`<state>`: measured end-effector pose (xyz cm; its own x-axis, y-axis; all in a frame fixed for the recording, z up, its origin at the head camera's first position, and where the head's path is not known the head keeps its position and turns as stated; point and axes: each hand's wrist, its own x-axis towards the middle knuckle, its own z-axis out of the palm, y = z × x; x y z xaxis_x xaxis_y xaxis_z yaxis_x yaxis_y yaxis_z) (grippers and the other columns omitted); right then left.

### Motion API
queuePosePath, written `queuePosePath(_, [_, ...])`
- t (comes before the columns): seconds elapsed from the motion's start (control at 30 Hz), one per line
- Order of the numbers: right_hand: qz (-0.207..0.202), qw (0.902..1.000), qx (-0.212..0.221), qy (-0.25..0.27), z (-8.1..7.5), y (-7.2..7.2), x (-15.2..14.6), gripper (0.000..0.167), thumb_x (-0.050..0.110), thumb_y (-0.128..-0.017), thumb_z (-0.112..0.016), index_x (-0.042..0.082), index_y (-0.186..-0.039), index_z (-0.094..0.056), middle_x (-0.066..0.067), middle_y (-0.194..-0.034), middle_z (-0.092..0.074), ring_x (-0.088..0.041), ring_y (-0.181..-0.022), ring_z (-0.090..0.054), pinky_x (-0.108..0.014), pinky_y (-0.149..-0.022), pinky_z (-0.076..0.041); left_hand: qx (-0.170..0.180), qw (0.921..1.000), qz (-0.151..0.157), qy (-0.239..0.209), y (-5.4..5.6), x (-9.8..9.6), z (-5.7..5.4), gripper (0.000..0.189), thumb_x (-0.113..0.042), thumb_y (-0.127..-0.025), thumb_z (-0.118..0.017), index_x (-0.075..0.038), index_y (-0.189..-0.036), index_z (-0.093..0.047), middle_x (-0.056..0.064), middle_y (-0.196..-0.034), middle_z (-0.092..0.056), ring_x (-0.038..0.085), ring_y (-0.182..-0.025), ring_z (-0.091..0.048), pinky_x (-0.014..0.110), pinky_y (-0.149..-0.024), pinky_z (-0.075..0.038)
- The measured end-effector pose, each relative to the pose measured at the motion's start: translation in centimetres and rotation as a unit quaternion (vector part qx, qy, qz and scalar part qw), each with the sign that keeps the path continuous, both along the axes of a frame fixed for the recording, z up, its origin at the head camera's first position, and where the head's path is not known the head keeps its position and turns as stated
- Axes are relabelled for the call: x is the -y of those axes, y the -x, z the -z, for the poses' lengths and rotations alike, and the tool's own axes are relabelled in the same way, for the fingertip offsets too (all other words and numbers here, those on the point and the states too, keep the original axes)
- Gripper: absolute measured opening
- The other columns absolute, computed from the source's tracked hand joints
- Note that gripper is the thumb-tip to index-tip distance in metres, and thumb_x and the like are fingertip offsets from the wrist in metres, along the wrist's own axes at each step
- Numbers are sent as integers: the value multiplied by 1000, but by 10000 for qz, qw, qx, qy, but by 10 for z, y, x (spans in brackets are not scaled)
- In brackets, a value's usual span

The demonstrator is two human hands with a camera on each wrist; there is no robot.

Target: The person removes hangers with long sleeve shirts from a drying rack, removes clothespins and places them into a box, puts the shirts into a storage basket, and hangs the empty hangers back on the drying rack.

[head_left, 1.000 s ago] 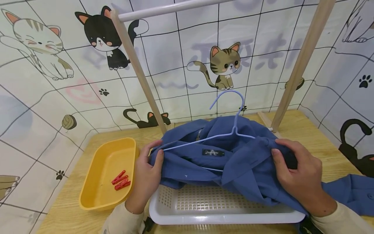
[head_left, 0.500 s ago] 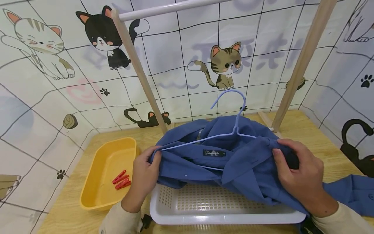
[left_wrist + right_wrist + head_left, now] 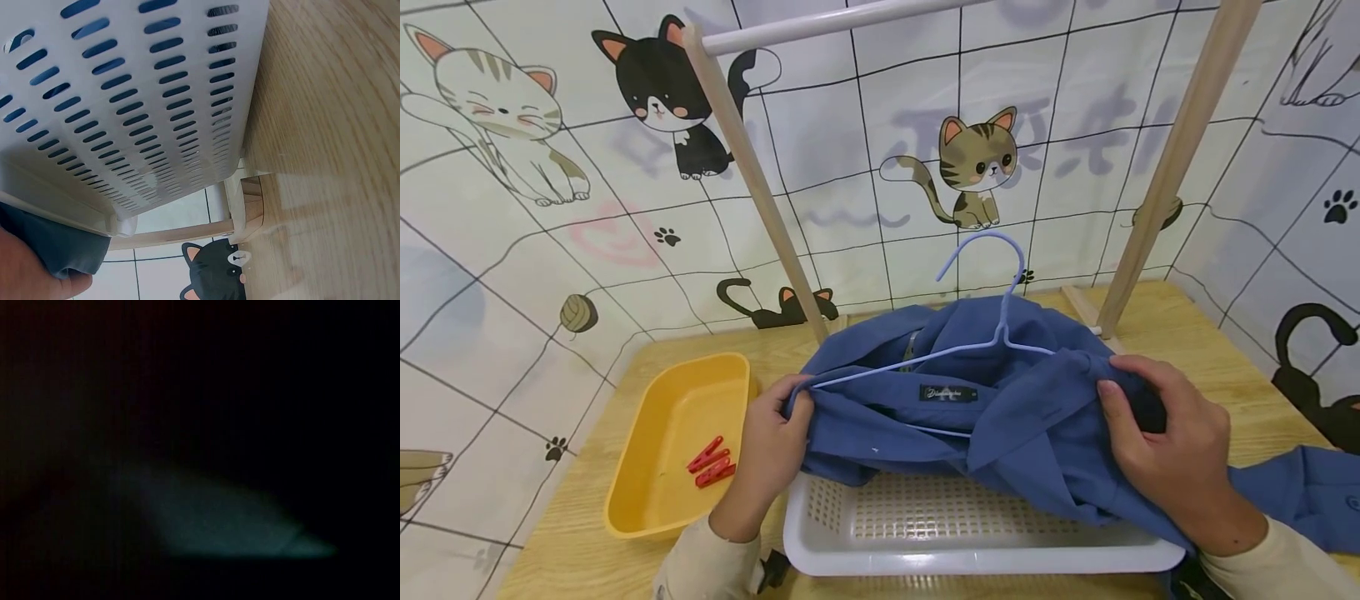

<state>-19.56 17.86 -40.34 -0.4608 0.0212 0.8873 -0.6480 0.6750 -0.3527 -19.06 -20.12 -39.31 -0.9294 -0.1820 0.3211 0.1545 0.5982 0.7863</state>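
A blue shirt (image 3: 895, 433) with a black collar label lies bunched over a white perforated basket (image 3: 985, 560) in the head view. Inside its neck sits a light-blue clothes hanger (image 3: 1004, 325), hook upward. My left hand (image 3: 775, 442) pinches the shirt's left shoulder at the hanger's end, thumb on the near side. On the other shoulder my right hand (image 3: 1172, 450) grips the cloth between thumb and fingers; the hanger's right end is hidden under the fabric. In the left wrist view, part of the left hand (image 3: 31, 275) shows below the basket wall. The right wrist view is almost black.
A yellow tray (image 3: 658, 417) with several red clothespins (image 3: 709, 463) stands at the left. Behind the basket rises a wooden rack (image 3: 760, 179) with a white rail (image 3: 820, 27) across the top. One blue sleeve (image 3: 1300, 496) stretches over the table at the right.
My left hand has shifted slightly left along the shirt's shoulder, still pinching it. The right hand and the hanger have stayed almost in place.
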Motion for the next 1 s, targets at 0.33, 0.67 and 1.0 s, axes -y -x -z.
queuePosePath(0.33, [-8, 10000, -7, 0, 1, 1, 0, 66, 52, -98, -55, -14, -104, -65, -32, -96, -69, 23, -116, -49, -3, -100, -35, -64, 9999, 152, 40, 2, 0, 3, 22, -5, -97, -53, -6, -108, -73, 8, -107, -73, 19, -93, -65, 34, -87, -54])
queuePosePath(0.67, [21, 10000, 21, -2, 1, 1, -1, 67, 52, -98, -55, -14, -104, -65, -32, -96, -69, 23, -116, -48, -2, -100, -35, -178, 9994, 281, 37, 3, 1, 5, 25, -1, -95, -52, -5, -108, -73, 9, -106, -72, 20, -91, -64, 30, -85, -54])
queuePosePath(1.0, [-3, 10000, 16, -25, 0, 1, 0, 66, 51, -98, -55, -13, -104, -66, -31, -96, -69, 23, -116, -48, -2, -100, -35, -124, 9990, 417, -107, -3, 1, 5, 27, -9, -101, -47, -10, -112, -72, 7, -114, -71, 18, -103, -64, 43, -98, -51])
